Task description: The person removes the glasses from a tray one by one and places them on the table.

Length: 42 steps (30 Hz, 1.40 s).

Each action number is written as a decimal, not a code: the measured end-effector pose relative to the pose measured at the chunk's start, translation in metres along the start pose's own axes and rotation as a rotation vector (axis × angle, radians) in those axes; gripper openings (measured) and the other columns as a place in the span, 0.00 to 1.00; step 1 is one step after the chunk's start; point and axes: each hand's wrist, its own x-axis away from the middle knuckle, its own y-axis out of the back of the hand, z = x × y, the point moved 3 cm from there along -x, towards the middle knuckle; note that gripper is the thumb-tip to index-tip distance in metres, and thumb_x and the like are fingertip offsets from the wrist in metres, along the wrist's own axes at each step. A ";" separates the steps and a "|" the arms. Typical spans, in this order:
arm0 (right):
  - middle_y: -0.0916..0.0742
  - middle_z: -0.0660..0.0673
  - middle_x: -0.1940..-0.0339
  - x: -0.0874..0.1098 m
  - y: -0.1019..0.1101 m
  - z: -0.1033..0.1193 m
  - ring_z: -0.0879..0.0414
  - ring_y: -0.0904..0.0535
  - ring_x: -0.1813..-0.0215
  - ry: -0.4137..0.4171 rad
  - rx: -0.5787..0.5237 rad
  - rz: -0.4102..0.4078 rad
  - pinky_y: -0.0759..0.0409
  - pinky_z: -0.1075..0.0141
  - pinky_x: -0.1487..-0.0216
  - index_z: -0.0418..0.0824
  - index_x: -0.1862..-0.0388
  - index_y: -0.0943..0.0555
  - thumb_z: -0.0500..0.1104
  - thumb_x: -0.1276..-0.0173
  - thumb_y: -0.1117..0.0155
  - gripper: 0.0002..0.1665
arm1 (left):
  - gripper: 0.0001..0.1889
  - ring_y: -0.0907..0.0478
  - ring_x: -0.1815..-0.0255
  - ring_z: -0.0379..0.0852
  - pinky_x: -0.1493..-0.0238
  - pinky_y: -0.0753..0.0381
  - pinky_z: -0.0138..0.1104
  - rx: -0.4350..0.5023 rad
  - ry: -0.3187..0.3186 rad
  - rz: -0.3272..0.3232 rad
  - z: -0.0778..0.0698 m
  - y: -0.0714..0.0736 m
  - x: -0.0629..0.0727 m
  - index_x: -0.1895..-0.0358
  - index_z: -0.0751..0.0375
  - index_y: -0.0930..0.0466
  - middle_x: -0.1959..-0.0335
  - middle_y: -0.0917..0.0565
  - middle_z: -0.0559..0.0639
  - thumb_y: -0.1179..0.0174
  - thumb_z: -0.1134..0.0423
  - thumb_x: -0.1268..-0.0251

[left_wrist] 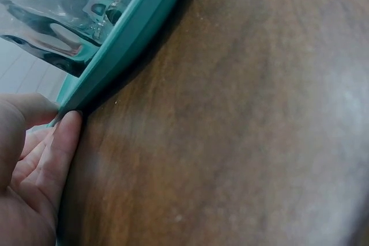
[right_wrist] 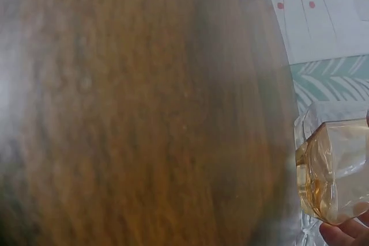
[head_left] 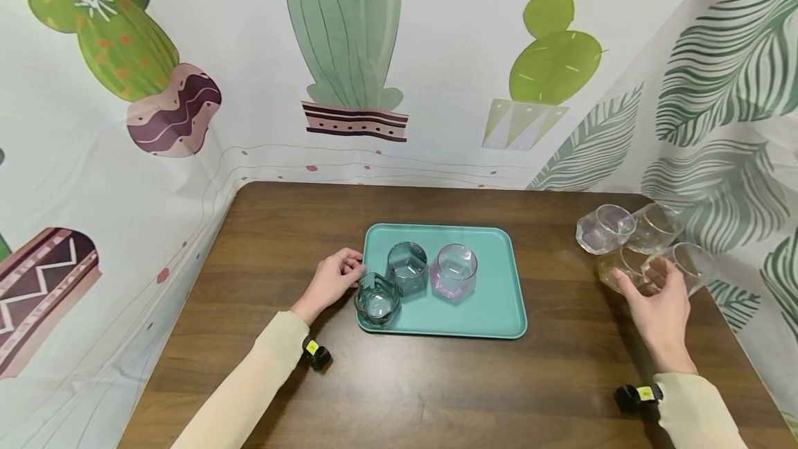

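Thumb and fingers of my left hand (head_left: 332, 283) pinch the left rim of a teal tray (head_left: 483, 316); the left wrist view shows the fingertips (left_wrist: 68, 128) at the tray's edge. Three glasses stand on the tray: a dark smoky one (head_left: 377, 307) at the near left corner, a grey-blue one (head_left: 407, 267) and a pink-tinted one (head_left: 453, 279). At the far right, my right hand (head_left: 663, 314) grips an amber drinking glass (right_wrist: 331, 171) from the side. Whether its base touches the table is hard to tell.
Close to the amber glass stand a purple-tinted glass (head_left: 600, 233) and two clear glasses, one behind (head_left: 659, 222) and one to the right (head_left: 692, 262). They sit near the brown table's (head_left: 424, 393) right edge, beside a patterned cloth wall (head_left: 449, 89).
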 end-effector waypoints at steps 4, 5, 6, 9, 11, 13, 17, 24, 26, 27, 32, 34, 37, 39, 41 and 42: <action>0.24 0.40 0.31 -0.001 -0.001 -0.003 0.53 0.24 0.38 -0.028 0.006 0.006 0.32 0.83 0.49 0.39 0.24 0.33 0.50 0.33 0.26 0.44 | 0.12 0.17 0.70 0.43 0.65 0.11 0.32 0.001 0.002 0.001 0.000 0.000 0.000 0.46 0.67 0.19 0.61 0.15 0.55 0.37 0.68 0.27; 0.24 0.41 0.32 -0.001 -0.001 -0.003 0.55 0.24 0.39 -0.035 0.006 0.007 0.31 0.83 0.49 0.39 0.24 0.33 0.51 0.33 0.25 0.44 | 0.12 0.17 0.70 0.43 0.65 0.11 0.32 0.000 0.003 0.001 0.000 0.000 0.000 0.46 0.67 0.19 0.61 0.15 0.55 0.37 0.68 0.27; 0.24 0.42 0.32 -0.001 -0.001 -0.003 0.56 0.24 0.39 -0.042 0.007 0.008 0.31 0.83 0.50 0.40 0.24 0.33 0.51 0.33 0.25 0.44 | 0.12 0.17 0.70 0.43 0.65 0.11 0.32 -0.001 0.002 0.001 0.000 0.000 0.000 0.46 0.67 0.19 0.61 0.15 0.55 0.37 0.67 0.27; 0.24 0.44 0.35 0.000 0.000 -0.002 0.58 0.24 0.41 -0.053 0.009 0.001 0.31 0.83 0.51 0.40 0.25 0.32 0.52 0.34 0.25 0.44 | 0.12 0.17 0.69 0.43 0.65 0.11 0.32 -0.003 0.000 0.002 0.000 -0.001 0.000 0.46 0.67 0.19 0.61 0.15 0.55 0.37 0.67 0.27; 0.24 0.44 0.36 0.001 -0.001 -0.002 0.59 0.24 0.41 -0.054 0.007 0.001 0.30 0.84 0.51 0.39 0.25 0.32 0.52 0.34 0.25 0.44 | 0.12 0.17 0.69 0.43 0.65 0.11 0.32 -0.004 0.002 0.002 0.000 -0.001 0.000 0.46 0.67 0.19 0.61 0.15 0.55 0.37 0.67 0.27; 0.24 0.44 0.36 0.002 -0.001 -0.002 0.59 0.24 0.41 -0.051 0.010 0.000 0.30 0.85 0.50 0.38 0.25 0.32 0.52 0.34 0.25 0.44 | 0.12 0.18 0.69 0.43 0.65 0.11 0.32 -0.003 0.004 0.002 0.001 -0.001 0.001 0.46 0.66 0.19 0.61 0.15 0.55 0.37 0.67 0.27; 0.23 0.41 0.32 0.004 -0.001 -0.001 0.55 0.24 0.40 -0.045 0.022 0.014 0.30 0.83 0.48 0.39 0.23 0.35 0.53 0.33 0.25 0.46 | 0.12 0.18 0.69 0.43 0.65 0.11 0.32 -0.006 0.006 0.000 0.001 -0.001 0.001 0.46 0.66 0.19 0.61 0.15 0.55 0.37 0.67 0.27; 0.21 0.30 0.32 0.007 0.001 -0.005 0.35 0.23 0.35 -0.048 0.076 0.057 0.23 0.59 0.38 0.36 0.23 0.38 0.57 0.32 0.27 0.49 | 0.12 0.18 0.70 0.42 0.65 0.11 0.32 -0.007 0.005 0.002 0.000 -0.001 0.003 0.45 0.67 0.19 0.61 0.14 0.55 0.37 0.67 0.27; 0.18 0.27 0.38 0.008 0.001 -0.008 0.33 0.21 0.39 -0.031 0.117 0.085 0.23 0.47 0.42 0.32 0.29 0.32 0.59 0.31 0.29 0.44 | 0.12 0.18 0.70 0.42 0.66 0.11 0.33 -0.008 0.001 0.002 0.000 0.000 0.003 0.45 0.67 0.19 0.61 0.14 0.55 0.37 0.67 0.27; 0.17 0.26 0.42 0.008 0.002 -0.009 0.31 0.21 0.42 -0.020 0.141 0.099 0.24 0.44 0.46 0.31 0.34 0.29 0.59 0.31 0.29 0.41 | 0.12 0.18 0.70 0.42 0.66 0.11 0.33 -0.008 0.000 0.001 -0.001 0.000 0.003 0.45 0.67 0.19 0.61 0.14 0.55 0.37 0.67 0.27; 0.14 0.24 0.52 0.006 0.003 -0.012 0.24 0.21 0.48 0.033 0.214 0.156 0.29 0.33 0.51 0.28 0.48 0.22 0.62 0.29 0.33 0.36 | 0.12 0.18 0.70 0.43 0.65 0.11 0.33 -0.014 -0.003 -0.005 -0.002 0.001 0.003 0.46 0.67 0.19 0.61 0.15 0.55 0.37 0.67 0.27; 0.14 0.24 0.51 0.005 0.004 -0.011 0.23 0.21 0.49 0.033 0.231 0.171 0.29 0.33 0.52 0.27 0.47 0.22 0.63 0.28 0.35 0.38 | 0.12 0.18 0.70 0.42 0.66 0.11 0.32 -0.012 -0.006 -0.006 -0.002 0.000 0.002 0.46 0.67 0.19 0.61 0.15 0.55 0.36 0.67 0.27; 0.14 0.25 0.51 0.002 0.005 -0.011 0.22 0.22 0.49 0.015 0.256 0.202 0.29 0.33 0.54 0.28 0.46 0.22 0.65 0.27 0.37 0.39 | 0.12 0.18 0.70 0.42 0.66 0.11 0.32 -0.004 -0.008 -0.007 -0.002 -0.001 0.001 0.46 0.68 0.19 0.61 0.15 0.56 0.36 0.68 0.28; 0.14 0.25 0.50 0.001 0.006 -0.011 0.22 0.23 0.48 0.000 0.265 0.223 0.29 0.33 0.54 0.28 0.45 0.22 0.66 0.27 0.39 0.40 | 0.12 0.18 0.70 0.41 0.66 0.11 0.32 0.003 -0.010 -0.008 -0.002 -0.001 0.000 0.46 0.68 0.19 0.61 0.14 0.56 0.36 0.68 0.28; 0.14 0.25 0.49 0.000 0.006 -0.011 0.22 0.23 0.48 -0.009 0.267 0.238 0.29 0.33 0.54 0.28 0.45 0.22 0.67 0.27 0.39 0.41 | 0.12 0.18 0.70 0.42 0.67 0.11 0.32 0.008 -0.014 -0.009 -0.002 -0.001 0.000 0.46 0.69 0.19 0.61 0.14 0.57 0.36 0.69 0.29; 0.14 0.25 0.49 0.000 0.006 -0.011 0.22 0.23 0.48 -0.008 0.268 0.244 0.28 0.33 0.54 0.29 0.44 0.22 0.67 0.27 0.40 0.41 | 0.12 0.18 0.70 0.42 0.67 0.11 0.32 0.008 -0.015 -0.011 -0.002 -0.001 0.000 0.46 0.69 0.19 0.61 0.14 0.57 0.36 0.69 0.29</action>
